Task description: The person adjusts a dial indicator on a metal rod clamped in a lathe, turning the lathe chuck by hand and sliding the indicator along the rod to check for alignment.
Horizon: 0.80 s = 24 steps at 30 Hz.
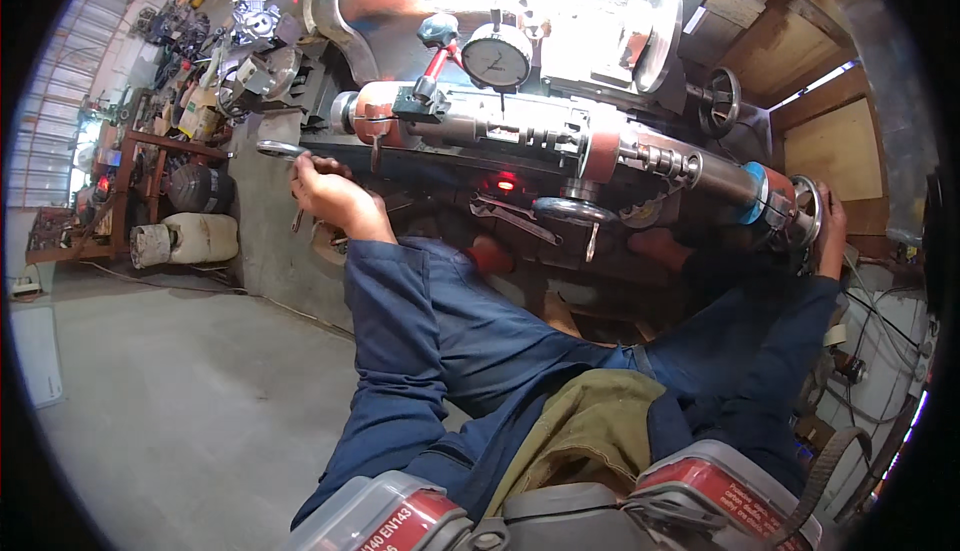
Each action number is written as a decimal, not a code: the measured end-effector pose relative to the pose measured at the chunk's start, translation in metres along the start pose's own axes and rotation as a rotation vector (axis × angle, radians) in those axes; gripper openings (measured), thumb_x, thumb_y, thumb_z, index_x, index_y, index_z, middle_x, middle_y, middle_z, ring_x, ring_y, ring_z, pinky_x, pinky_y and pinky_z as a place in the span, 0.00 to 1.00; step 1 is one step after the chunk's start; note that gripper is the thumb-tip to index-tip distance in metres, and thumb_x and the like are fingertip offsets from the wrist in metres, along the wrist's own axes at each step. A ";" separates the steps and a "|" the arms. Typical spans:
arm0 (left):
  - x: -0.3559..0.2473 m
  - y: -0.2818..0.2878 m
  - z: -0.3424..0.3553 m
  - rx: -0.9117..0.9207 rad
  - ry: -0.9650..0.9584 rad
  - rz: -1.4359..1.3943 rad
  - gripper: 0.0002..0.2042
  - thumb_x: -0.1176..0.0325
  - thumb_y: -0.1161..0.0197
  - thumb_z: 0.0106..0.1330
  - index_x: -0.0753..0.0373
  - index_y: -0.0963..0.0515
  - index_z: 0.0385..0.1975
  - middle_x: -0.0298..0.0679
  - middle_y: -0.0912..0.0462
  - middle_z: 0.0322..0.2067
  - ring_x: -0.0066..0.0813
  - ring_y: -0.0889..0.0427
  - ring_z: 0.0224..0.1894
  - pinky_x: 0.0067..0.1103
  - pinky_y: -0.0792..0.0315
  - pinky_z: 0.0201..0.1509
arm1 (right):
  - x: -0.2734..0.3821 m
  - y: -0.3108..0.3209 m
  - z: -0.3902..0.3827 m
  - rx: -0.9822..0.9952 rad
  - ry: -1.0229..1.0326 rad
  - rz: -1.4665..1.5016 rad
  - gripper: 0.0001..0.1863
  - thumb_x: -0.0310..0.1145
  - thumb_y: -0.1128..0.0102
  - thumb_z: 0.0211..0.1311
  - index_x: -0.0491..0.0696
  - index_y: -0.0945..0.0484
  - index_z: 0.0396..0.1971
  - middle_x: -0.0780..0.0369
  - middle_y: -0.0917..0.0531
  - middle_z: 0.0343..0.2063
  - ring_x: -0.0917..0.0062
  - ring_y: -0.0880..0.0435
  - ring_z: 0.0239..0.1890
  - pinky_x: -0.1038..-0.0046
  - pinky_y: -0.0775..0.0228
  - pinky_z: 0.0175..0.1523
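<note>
At the left end of a long metalworking machine, the fingers of my left hand (340, 196) are curled at the rim of a small chrome handwheel (278, 148). My right hand (831, 229) wraps round the outer rim of a larger handwheel (808, 213) at the machine's right end. Between them a lobed metal shaft, like a camshaft (655, 158), lies lengthwise along the machine. A dial indicator (497, 57) stands over the shaft, its stem pointing down. Left of it is its red-armed stand (432, 76) with a blue knob.
A third handwheel (575, 210) with a crank handle juts from the machine's front, beside wrenches (515, 219). Behind the shaft stands a grinding wheel housing (655, 26). Metal parts (255, 16) and a white tank (200, 239) are at left. Respirator cartridges (400, 516) fill the lower edge.
</note>
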<state>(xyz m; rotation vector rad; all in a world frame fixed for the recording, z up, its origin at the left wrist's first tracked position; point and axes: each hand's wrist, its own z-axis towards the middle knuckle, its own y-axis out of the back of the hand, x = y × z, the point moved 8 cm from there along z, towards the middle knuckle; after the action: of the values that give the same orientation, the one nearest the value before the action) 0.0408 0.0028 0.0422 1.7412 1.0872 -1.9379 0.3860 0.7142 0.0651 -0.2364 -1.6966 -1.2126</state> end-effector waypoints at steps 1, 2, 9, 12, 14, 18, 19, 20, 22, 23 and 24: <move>0.008 0.000 0.005 0.013 0.026 -0.016 0.07 0.65 0.46 0.67 0.62 0.29 0.31 0.28 0.32 0.20 0.16 0.36 0.20 0.16 0.42 0.22 | -0.018 -0.004 0.010 0.066 -0.018 0.139 0.22 0.46 0.45 0.69 0.42 0.22 0.49 0.65 0.18 0.37 0.81 0.21 0.40 0.78 0.29 0.45; 0.016 0.000 0.009 0.027 0.054 -0.034 0.07 0.66 0.46 0.67 0.62 0.29 0.31 0.28 0.32 0.20 0.16 0.36 0.20 0.17 0.42 0.22 | -0.045 -0.009 0.021 0.130 -0.036 0.276 0.21 0.46 0.46 0.69 0.42 0.22 0.49 0.65 0.18 0.36 0.81 0.21 0.39 0.78 0.29 0.44; 0.024 -0.004 0.012 0.051 0.155 -0.107 0.07 0.65 0.45 0.65 0.58 0.31 0.26 0.27 0.34 0.19 0.17 0.37 0.19 0.17 0.42 0.22 | -0.063 -0.021 0.008 0.159 0.141 -0.099 0.16 0.37 0.49 0.67 0.44 0.22 0.48 0.63 0.17 0.37 0.77 0.20 0.40 0.74 0.29 0.46; 0.028 -0.005 0.014 0.029 0.200 -0.105 0.08 0.64 0.45 0.65 0.56 0.33 0.25 0.26 0.34 0.19 0.17 0.36 0.19 0.17 0.42 0.24 | -0.076 -0.023 0.000 0.134 0.147 -0.076 0.16 0.36 0.49 0.67 0.44 0.22 0.48 0.62 0.17 0.38 0.76 0.20 0.40 0.74 0.29 0.46; 0.032 -0.008 0.012 0.049 0.230 -0.083 0.08 0.63 0.46 0.66 0.56 0.31 0.26 0.26 0.34 0.19 0.17 0.36 0.19 0.18 0.42 0.24 | -0.090 -0.017 -0.006 0.119 0.126 -0.056 0.16 0.36 0.49 0.67 0.44 0.22 0.48 0.62 0.17 0.39 0.76 0.20 0.40 0.74 0.29 0.47; 0.036 -0.010 0.011 0.088 0.278 -0.043 0.08 0.61 0.48 0.67 0.57 0.27 0.32 0.27 0.29 0.24 0.19 0.31 0.25 0.19 0.39 0.29 | -0.115 0.002 -0.017 0.117 0.036 -0.033 0.16 0.36 0.49 0.67 0.44 0.22 0.48 0.62 0.17 0.40 0.76 0.20 0.41 0.73 0.29 0.47; 0.038 -0.011 0.011 0.105 0.286 -0.029 0.09 0.60 0.49 0.67 0.58 0.27 0.35 0.28 0.28 0.27 0.20 0.29 0.28 0.20 0.38 0.32 | -0.115 0.002 -0.024 0.136 0.001 -0.062 0.16 0.36 0.49 0.67 0.44 0.22 0.48 0.62 0.17 0.40 0.76 0.20 0.41 0.73 0.29 0.48; 0.038 -0.011 0.012 0.118 0.288 -0.014 0.11 0.59 0.49 0.68 0.59 0.26 0.38 0.30 0.26 0.31 0.21 0.27 0.32 0.20 0.37 0.34 | -0.089 -0.005 -0.035 0.192 -0.007 -0.138 0.16 0.37 0.49 0.68 0.44 0.22 0.48 0.62 0.17 0.41 0.76 0.21 0.42 0.73 0.30 0.48; 0.044 -0.016 0.011 0.180 0.330 -0.018 0.14 0.57 0.50 0.69 0.59 0.26 0.43 0.32 0.23 0.38 0.24 0.25 0.38 0.22 0.36 0.40 | -0.046 -0.006 -0.056 0.277 -0.004 -0.194 0.16 0.38 0.49 0.69 0.42 0.23 0.48 0.62 0.17 0.41 0.77 0.21 0.43 0.73 0.30 0.48; 0.048 -0.019 0.011 0.222 0.363 -0.038 0.16 0.55 0.50 0.69 0.60 0.27 0.45 0.33 0.23 0.41 0.25 0.25 0.42 0.23 0.35 0.43 | -0.028 -0.005 -0.064 0.311 0.005 -0.172 0.17 0.38 0.49 0.69 0.41 0.23 0.48 0.62 0.18 0.42 0.77 0.21 0.43 0.74 0.31 0.48; 0.050 -0.022 0.011 0.265 0.396 -0.058 0.17 0.54 0.51 0.70 0.60 0.27 0.48 0.35 0.23 0.44 0.26 0.24 0.45 0.24 0.35 0.46 | -0.020 -0.004 -0.069 0.330 0.028 -0.042 0.17 0.39 0.48 0.70 0.40 0.23 0.47 0.62 0.18 0.41 0.78 0.22 0.43 0.74 0.31 0.48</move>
<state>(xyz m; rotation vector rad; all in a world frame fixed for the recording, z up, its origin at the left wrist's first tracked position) 0.0079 0.0218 0.0014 2.3359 1.0471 -1.8882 0.4351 0.6643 0.0470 0.0167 -1.8537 -0.9421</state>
